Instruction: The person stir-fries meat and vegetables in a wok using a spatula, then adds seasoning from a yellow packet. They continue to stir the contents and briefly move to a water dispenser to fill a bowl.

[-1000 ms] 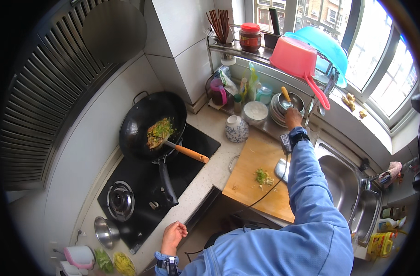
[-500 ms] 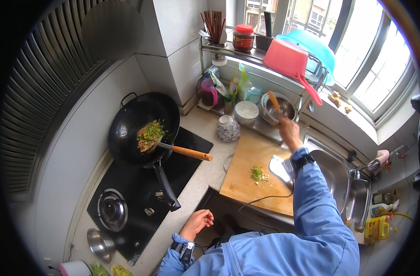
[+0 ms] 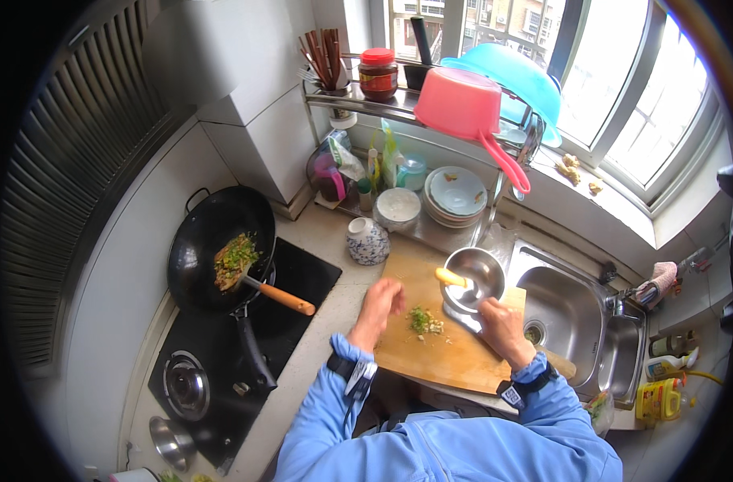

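Note:
My right hand (image 3: 503,328) grips the near rim of a small steel bowl (image 3: 488,277), which it holds over the right part of a wooden cutting board (image 3: 399,353). A utensil with a yellow-orange handle (image 3: 451,277) rests in the bowl, its handle sticking out to the left; its head is hard to make out. Beneath the bowl a cleaver (image 3: 465,320) lies partly hidden on the board, its wooden handle (image 3: 557,364) toward the sink. Empty, my left hand (image 3: 380,309) hovers at the board's left edge, fingers loosely extended. Chopped greens and white bits (image 3: 425,321) lie beside it.
A black wok (image 3: 222,249) with chopped food and a wooden-handled spatula (image 3: 280,299) sits on the stove at left. Stacked plates (image 3: 456,193), a white bowl (image 3: 399,207) and a patterned jar (image 3: 368,241) stand behind the board. A sink (image 3: 571,309) is at right.
My right hand has brought the steel bowl and the utensil from the plate stack to above the board. My left hand has risen from beside the counter to the board's left edge. The view has shifted.

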`<state>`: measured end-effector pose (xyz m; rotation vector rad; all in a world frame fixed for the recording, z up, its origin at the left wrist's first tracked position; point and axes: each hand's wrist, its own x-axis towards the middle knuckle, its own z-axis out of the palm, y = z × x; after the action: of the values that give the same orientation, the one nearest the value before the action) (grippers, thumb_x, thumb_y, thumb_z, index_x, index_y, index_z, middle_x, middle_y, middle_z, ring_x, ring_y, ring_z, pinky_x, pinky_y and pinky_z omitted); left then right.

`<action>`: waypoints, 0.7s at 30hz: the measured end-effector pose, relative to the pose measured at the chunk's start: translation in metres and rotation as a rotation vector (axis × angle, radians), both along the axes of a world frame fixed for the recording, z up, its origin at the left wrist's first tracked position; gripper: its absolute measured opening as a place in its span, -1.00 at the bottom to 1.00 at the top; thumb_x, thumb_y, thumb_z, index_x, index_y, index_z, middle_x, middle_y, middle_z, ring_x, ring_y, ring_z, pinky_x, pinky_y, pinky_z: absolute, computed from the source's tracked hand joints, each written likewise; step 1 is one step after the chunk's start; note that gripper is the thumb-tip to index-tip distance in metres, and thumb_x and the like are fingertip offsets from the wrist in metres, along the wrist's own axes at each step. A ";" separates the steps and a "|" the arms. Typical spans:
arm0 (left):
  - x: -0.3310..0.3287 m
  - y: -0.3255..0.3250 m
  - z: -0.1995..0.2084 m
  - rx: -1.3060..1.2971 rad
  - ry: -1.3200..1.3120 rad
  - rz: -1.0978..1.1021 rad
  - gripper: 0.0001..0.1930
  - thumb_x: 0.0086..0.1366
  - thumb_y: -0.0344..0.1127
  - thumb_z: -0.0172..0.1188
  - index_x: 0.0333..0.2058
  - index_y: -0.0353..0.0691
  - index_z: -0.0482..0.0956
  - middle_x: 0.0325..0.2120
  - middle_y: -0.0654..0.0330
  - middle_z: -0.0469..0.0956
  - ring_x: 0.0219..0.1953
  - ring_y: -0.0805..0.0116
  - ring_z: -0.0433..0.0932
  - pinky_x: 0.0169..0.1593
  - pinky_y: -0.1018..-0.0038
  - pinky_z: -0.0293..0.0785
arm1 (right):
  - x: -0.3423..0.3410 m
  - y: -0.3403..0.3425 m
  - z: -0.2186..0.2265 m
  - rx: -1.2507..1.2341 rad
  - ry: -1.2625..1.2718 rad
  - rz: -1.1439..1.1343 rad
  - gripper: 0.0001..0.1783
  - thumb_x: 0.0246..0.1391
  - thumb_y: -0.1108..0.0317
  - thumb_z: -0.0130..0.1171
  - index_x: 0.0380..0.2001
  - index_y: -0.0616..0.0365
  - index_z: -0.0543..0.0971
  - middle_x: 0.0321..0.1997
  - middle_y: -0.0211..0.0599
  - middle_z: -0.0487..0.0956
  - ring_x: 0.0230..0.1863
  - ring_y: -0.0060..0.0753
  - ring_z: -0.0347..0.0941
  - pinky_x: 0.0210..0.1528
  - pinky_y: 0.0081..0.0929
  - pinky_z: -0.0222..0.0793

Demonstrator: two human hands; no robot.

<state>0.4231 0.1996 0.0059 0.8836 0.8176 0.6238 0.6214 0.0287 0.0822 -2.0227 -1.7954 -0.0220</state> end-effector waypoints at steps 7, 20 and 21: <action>0.135 0.113 0.032 0.270 0.271 0.022 -0.77 0.13 -0.22 0.08 -0.57 -0.27 0.44 -0.67 0.18 0.46 -0.75 0.39 0.42 -0.69 0.53 0.26 | 0.029 -0.034 -0.005 0.045 0.033 0.034 -0.79 -0.23 0.34 0.26 -0.60 0.08 0.39 -0.57 -0.32 0.42 -0.57 -0.15 0.44 -0.58 -0.29 0.35; 0.241 0.185 0.027 0.992 1.240 -0.202 -0.62 -0.04 -0.09 0.27 -0.32 -0.27 0.60 -0.28 -0.06 0.55 -0.19 0.01 0.53 -0.15 0.26 0.46 | 0.061 -0.046 -0.017 0.059 0.098 0.023 -0.82 -0.25 0.38 0.27 -0.59 0.10 0.43 -0.50 -0.37 0.49 -0.57 -0.23 0.45 -0.59 -0.36 0.35; 0.245 0.187 0.022 0.991 1.282 -0.220 -0.64 -0.02 -0.11 0.26 -0.31 -0.25 0.60 -0.26 -0.04 0.55 -0.17 0.03 0.53 -0.13 0.28 0.46 | 0.063 -0.046 -0.019 0.058 0.096 0.018 -0.81 -0.25 0.37 0.27 -0.60 0.09 0.42 -0.51 -0.37 0.47 -0.58 -0.25 0.45 -0.60 -0.36 0.35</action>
<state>0.6676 0.3869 0.0284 2.3549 1.5291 0.1557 0.6839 -0.0169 0.0631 -1.9338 -1.7341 0.0276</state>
